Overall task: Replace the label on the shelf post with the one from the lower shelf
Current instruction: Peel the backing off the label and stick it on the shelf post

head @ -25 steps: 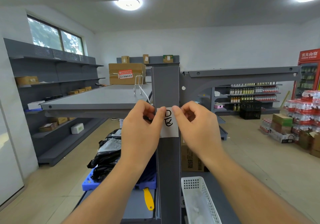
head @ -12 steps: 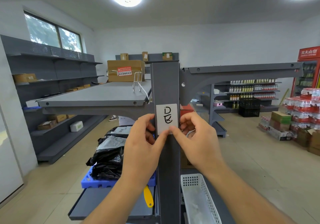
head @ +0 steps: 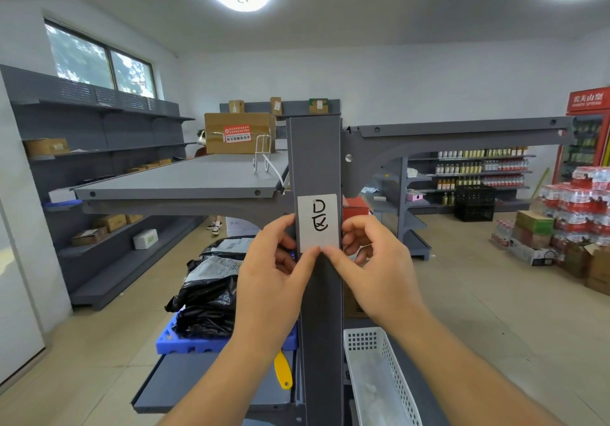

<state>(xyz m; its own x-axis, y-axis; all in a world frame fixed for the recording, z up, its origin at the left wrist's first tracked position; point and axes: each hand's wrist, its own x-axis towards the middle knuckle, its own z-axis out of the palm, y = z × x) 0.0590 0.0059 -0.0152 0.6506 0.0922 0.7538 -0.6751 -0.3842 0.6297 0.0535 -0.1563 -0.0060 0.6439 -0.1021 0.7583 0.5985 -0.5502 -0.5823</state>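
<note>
1. Pressing at the bottom edge of the white label [head: 317, 222], both thumbs meet just under its lower border on the grey shelf post [head: 315, 158].
2. Fingers of the left hand [head: 274, 280] curl round the post's left edge, thumb tip on the label's lower left corner; it pinches no loose thing, only bears on label and post.
3. Mirroring it from the other side, the right hand [head: 369, 277] has its thumb on the lower right corner and its fingers bent beside the post.
4. Flat on the front face of the post, the label stands upright, long axis running up and down along the post, marked "D" above a second character.
5. Directly above both thumbs and equally near each hand, it probably calls for a smoothing or a release.
6. Left of the post, lower down, a yellow tool [head: 283, 371] lies on the lower shelf [head: 204, 382]; right of the post sits a white basket [head: 396, 376].
</note>
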